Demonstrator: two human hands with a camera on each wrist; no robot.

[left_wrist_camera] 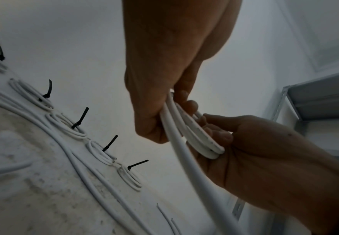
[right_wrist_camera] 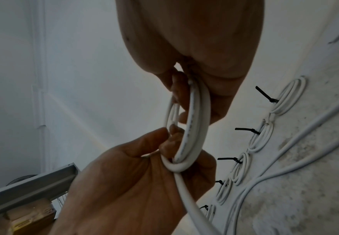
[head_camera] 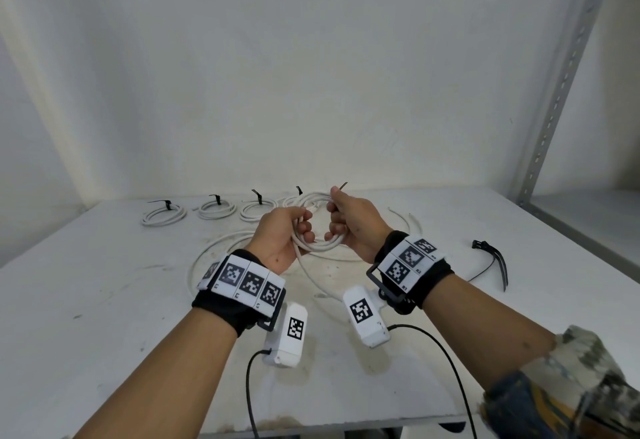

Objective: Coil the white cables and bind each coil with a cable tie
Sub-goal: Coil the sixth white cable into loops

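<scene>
A small coil of white cable [head_camera: 320, 244] hangs in the air over the table's middle, and both hands hold it. My left hand [head_camera: 298, 229] grips its left side, fingers curled through the loops [left_wrist_camera: 196, 138]. My right hand [head_camera: 337, 220] grips the right side [right_wrist_camera: 196, 127], fingers hooked inside the ring. From the left hand [right_wrist_camera: 144, 182] the cable's loose tail [head_camera: 211, 251] drops and curves over the table. Several finished coils [head_camera: 162, 214], each bound with a black tie, lie in a row along the back edge; the hands partly hide the rightmost one.
A bunch of loose black cable ties [head_camera: 493, 260] lies on the table [head_camera: 104, 300] to the right of my right wrist. A perforated metal shelf post [head_camera: 561, 85] rises at the far right, and a white wall stands behind the table. Another loose white cable [head_camera: 403, 218] lies behind the right hand.
</scene>
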